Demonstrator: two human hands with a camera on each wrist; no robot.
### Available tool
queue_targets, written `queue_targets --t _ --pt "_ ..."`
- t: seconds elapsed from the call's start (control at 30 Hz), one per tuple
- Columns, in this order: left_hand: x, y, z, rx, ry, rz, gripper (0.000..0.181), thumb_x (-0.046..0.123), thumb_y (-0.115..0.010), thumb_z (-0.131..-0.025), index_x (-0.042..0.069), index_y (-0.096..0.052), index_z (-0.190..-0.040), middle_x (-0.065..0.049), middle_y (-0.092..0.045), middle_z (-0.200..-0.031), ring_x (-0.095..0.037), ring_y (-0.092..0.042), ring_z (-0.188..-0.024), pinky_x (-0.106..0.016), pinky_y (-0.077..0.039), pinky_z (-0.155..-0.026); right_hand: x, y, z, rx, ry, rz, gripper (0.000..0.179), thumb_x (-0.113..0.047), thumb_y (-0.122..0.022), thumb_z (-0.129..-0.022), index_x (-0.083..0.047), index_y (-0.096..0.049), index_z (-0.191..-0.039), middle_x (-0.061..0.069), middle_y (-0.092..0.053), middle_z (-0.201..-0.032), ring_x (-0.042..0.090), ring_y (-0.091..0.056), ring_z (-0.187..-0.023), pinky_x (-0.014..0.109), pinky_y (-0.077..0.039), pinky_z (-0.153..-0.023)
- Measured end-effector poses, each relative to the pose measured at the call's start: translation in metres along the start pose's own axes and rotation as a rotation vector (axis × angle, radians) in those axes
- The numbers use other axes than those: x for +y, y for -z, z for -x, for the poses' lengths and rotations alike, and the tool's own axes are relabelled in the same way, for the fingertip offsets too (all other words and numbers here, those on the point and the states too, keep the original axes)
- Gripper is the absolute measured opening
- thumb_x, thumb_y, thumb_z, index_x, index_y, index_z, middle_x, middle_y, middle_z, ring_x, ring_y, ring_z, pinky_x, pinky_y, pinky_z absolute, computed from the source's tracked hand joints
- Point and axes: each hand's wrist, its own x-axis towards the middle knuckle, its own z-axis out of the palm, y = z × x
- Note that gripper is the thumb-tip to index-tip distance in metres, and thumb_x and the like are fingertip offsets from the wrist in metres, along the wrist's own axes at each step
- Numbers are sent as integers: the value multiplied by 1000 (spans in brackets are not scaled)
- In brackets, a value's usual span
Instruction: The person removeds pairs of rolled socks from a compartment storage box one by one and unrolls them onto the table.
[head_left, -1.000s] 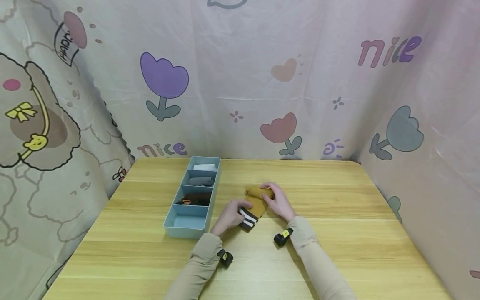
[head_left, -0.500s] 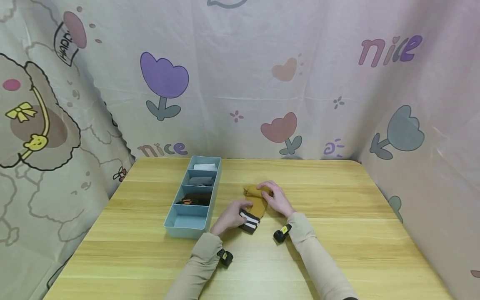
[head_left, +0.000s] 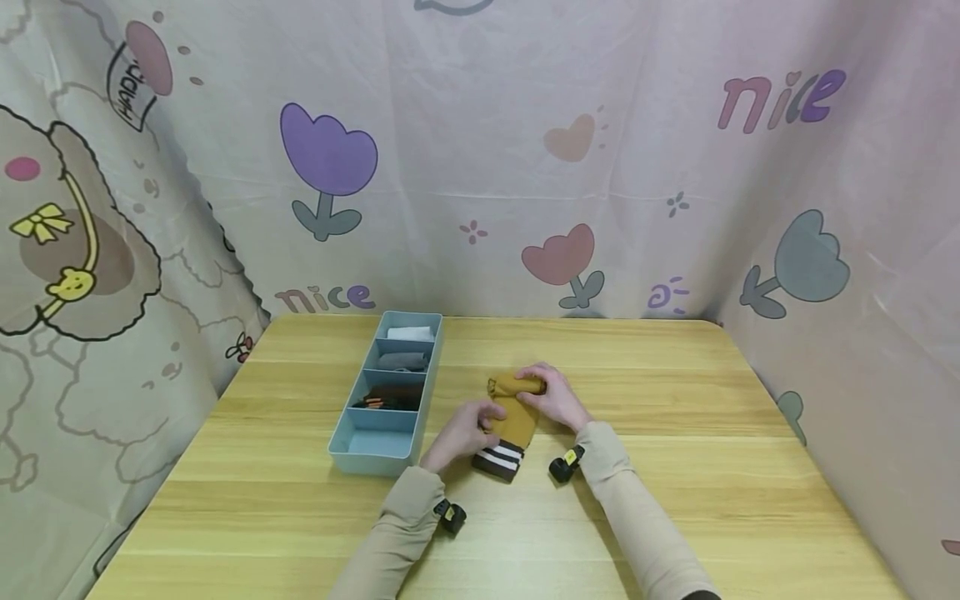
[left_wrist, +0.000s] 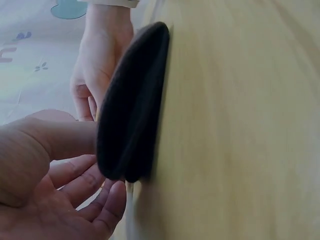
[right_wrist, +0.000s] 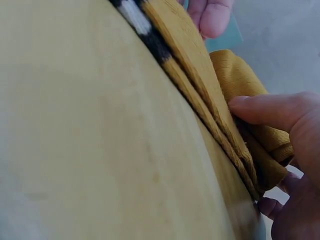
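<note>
My left hand [head_left: 460,435], loosely spread, rests against the mustard knit sock [head_left: 513,423] with white-striped dark cuff [head_left: 498,460], on the pale wooden surface [head_left: 697,467]; my right hand [head_left: 559,402] pinches its rolled far end [head_left: 504,385], which I'd keep tight and even.

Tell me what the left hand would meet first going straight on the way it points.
The left hand would likely meet the yellow sock first; whether the two now touch is unclear. Beyond that comes the right hand.
</note>
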Motion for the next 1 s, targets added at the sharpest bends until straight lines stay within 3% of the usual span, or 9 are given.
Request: queue_targets --t 0.2,0.33,0.5,0.7,1.0 --pt "4 -3 3 12 -86 -159 37 -7 -71 -81 -5 -67 -117 -19 -70 -118 -34 -62 -112 -47 -50 -100 0 0 -7 -9 -5 7 28 -7 -75 -86 -1 -71 -113 18 -67 -118 35 -62 -114 52 -48 -103" --pt "6 -5 5 -27 -85 -174 46 -9 -66 -84 -5 -60 -129 -21 -63 -133 -37 -56 -127 -52 -44 -110 2 1 -13 4 5 -8 28 -5 -72 -89 -1 -68 -116 18 -69 -119 34 -63 -114 50 -49 -102" --pt "6 -3 3 -68 -74 -115 53 -11 -65 -83 -7 -56 -135 -24 -59 -138 -40 -58 -125 -53 -48 -107 4 1 -20 19 42 -42 24 0 -70 -89 -2 -67 -113 17 -69 -117 34 -63 -114 50 -48 -104" --pt "3 2 1 -120 -37 -6 57 -13 -68 -82 -7 -54 -136 -25 -58 -139 -42 -60 -122 -53 -50 -104 5 1 -27 -6 24 -53 21 -4 -69 -91 -3 -72 -112 18 -67 -120 35 -61 -118 52 -46 -107" --pt "2 4 1 -163 -35 24 57 -16 -72 -77 -10 -56 -131 -27 -60 -136 -41 -58 -125 -50 -51 -104 5 6 -28 -103 -20 -4 33 -8 -77 -86 -3 -71 -119 17 -66 -121 33 -60 -117 50 -47 -106"
